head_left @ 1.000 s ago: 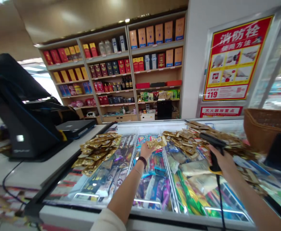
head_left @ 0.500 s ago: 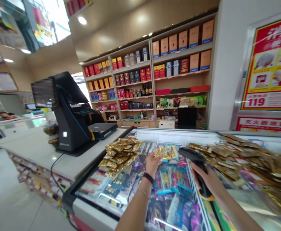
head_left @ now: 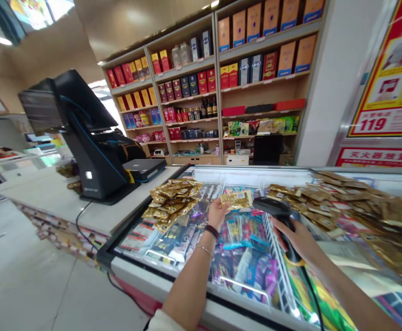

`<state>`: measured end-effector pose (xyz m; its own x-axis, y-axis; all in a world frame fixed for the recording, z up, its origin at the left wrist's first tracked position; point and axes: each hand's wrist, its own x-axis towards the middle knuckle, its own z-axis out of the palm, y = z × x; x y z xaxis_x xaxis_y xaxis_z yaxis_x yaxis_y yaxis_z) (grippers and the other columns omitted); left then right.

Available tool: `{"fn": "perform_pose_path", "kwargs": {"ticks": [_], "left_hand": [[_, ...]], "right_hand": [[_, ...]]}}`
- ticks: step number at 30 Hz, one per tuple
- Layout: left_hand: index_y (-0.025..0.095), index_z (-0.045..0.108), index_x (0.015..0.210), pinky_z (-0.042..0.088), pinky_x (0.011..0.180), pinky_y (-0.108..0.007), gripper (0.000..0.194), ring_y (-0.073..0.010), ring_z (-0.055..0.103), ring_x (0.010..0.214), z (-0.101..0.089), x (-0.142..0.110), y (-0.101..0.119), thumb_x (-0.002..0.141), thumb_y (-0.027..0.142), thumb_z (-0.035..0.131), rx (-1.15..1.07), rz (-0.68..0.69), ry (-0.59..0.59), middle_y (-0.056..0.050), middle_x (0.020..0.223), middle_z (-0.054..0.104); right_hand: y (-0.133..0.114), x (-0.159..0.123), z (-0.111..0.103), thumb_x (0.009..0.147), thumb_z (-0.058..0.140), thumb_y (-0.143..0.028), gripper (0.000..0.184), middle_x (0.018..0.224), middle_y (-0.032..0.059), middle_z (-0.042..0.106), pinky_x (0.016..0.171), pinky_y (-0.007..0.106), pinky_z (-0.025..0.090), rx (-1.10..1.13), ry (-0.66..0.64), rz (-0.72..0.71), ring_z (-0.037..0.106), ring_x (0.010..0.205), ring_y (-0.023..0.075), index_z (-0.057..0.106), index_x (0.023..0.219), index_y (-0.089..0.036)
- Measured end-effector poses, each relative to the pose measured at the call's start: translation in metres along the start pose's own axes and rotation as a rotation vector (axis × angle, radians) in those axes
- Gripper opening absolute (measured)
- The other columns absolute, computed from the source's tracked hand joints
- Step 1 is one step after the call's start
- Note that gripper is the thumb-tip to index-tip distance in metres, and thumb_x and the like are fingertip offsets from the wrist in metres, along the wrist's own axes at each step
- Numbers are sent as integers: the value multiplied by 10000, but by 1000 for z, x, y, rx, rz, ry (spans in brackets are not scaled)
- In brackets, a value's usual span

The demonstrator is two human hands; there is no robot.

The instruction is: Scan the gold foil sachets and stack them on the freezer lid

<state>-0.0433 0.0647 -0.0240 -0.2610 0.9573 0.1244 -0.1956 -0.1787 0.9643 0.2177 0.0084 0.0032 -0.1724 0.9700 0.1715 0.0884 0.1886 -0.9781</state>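
Observation:
Over the glass-topped freezer (head_left: pixel 142 271), my left hand (head_left: pixel 217 213) pinches a gold foil packet (head_left: pixel 238 199) by its left end, with a white label patch facing up. My right hand (head_left: pixel 295 236) is wrapped round the handle of a black barcode scanner (head_left: pixel 273 206). The scanner's head points left and sits just right of the packet, apart from it. A heap of gold packets (head_left: pixel 173 197) lies on the glass left of my left hand. Many more gold packets (head_left: pixel 318 202) are spread on the glass beyond and right of my right hand.
A counter (head_left: pixel 118 214) on the left bears a black checkout terminal (head_left: pixel 93 151) and a flat black device (head_left: pixel 145 169). Colourful wrapped goods (head_left: pixel 238 230) show under the glass. Shelves of boxes and bottles (head_left: pixel 194 85) line the back wall. The scanner's cable (head_left: pixel 313 294) hangs down in front.
My view has tilted downward, so the scene sits higher in the frame. The left hand still holds the packet and the right hand the scanner, with little shift between them.

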Motion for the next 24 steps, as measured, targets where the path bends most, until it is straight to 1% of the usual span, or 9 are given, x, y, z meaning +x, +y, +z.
{"fn": "perform_pose_path", "kwargs": {"ticks": [3,7,11,14,20,24], "left_hand": [[152,845,1201,695,1016,-496,577,-370,845,1151,-2,0,0,743,444,1040,7,-27,-9,-151,1042,894],[144,833,1082,693,1043,-506,476,-378,843,1160,-3,1,-1,730,391,1037,-1,-46,-7,-146,1013,889],[150,822,1010,696,1050,-507,375,-366,853,1132,-3,2,-2,749,340,1013,0,-51,-8,-134,988,887],[153,819,1010,694,1061,-515,310,-362,854,1136,-3,1,-2,784,295,976,4,-53,-4,-131,980,885],[161,818,1042,685,1087,-533,296,-371,844,1179,-4,1,-1,804,269,958,15,-64,-9,-141,1002,882],[165,805,1108,690,1067,-536,396,-355,855,1122,-2,2,-3,790,323,982,24,-81,14,-131,1006,881]], "right_hand": [[1,0,-1,845,813,-784,592,451,-26,573,458,283,386,-33,-12,8,459,383,121,622,654,-257],[3,1,-2,802,820,-836,622,456,-27,571,443,292,385,-43,-17,29,463,373,128,627,678,-258],[2,-1,-2,825,843,-796,591,502,-23,609,454,285,384,-31,-17,49,496,392,130,652,726,-245],[-1,-3,-1,820,855,-792,593,512,-21,615,452,286,380,-22,-18,47,501,395,131,652,719,-244],[-9,-6,-1,819,852,-788,602,495,-13,607,475,292,397,-41,-27,59,503,408,133,630,671,-248],[-9,-6,1,825,808,-805,614,441,-2,563,485,312,414,-76,-34,58,481,406,147,621,618,-258]]}}
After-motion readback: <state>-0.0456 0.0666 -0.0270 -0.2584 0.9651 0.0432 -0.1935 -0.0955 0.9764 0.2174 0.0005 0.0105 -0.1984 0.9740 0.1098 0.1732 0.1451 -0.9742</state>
